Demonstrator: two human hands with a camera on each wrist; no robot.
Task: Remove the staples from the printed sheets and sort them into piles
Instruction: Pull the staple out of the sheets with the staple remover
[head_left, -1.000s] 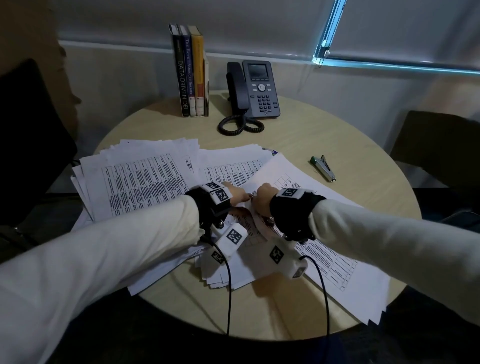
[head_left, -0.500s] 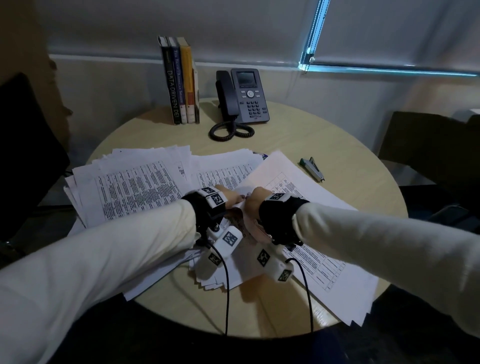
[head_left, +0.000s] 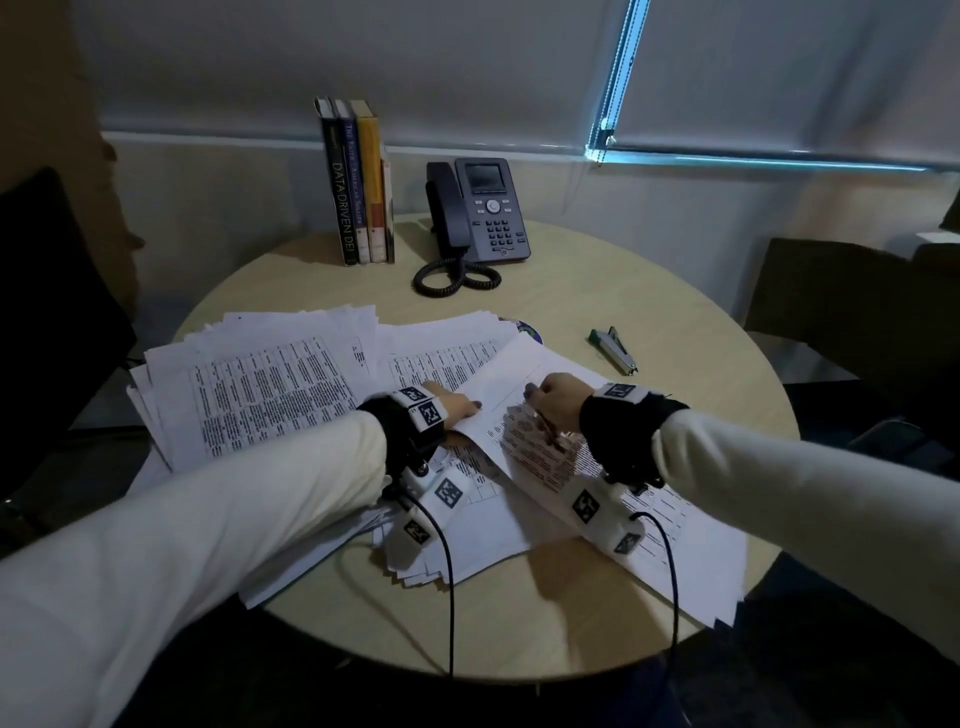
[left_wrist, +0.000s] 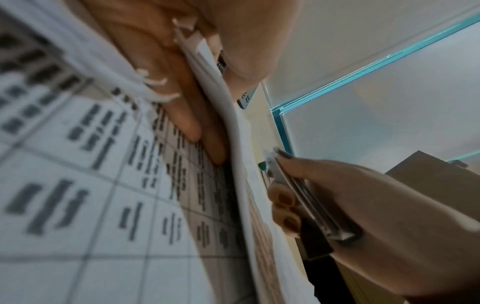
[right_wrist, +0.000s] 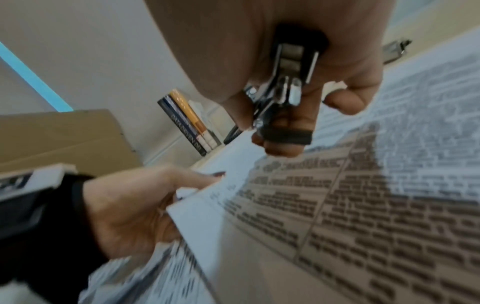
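Observation:
Printed sheets (head_left: 270, 384) lie fanned in loose piles over the near half of the round table (head_left: 597, 291). My left hand (head_left: 457, 405) pinches the corner of a thin set of sheets (left_wrist: 221, 98), thumb on top and fingers beneath; the same corner (right_wrist: 205, 205) shows in the right wrist view. My right hand (head_left: 550, 402) hovers just right of it, gripping a metal staple remover (right_wrist: 283, 90) with black handles, also seen from the left wrist as the staple remover (left_wrist: 298, 191). The staple itself is not visible.
A green stapler (head_left: 613, 349) lies on the table to the right of the papers. Several upright books (head_left: 356, 182) and a desk phone (head_left: 478, 213) with coiled cord stand at the far edge. Dark chairs (head_left: 852, 332) flank the table.
My hands, close together over one corner before, have drawn apart: the right hand moved right with the staple remover while the left keeps hold of the sheets. The head view tilted down.

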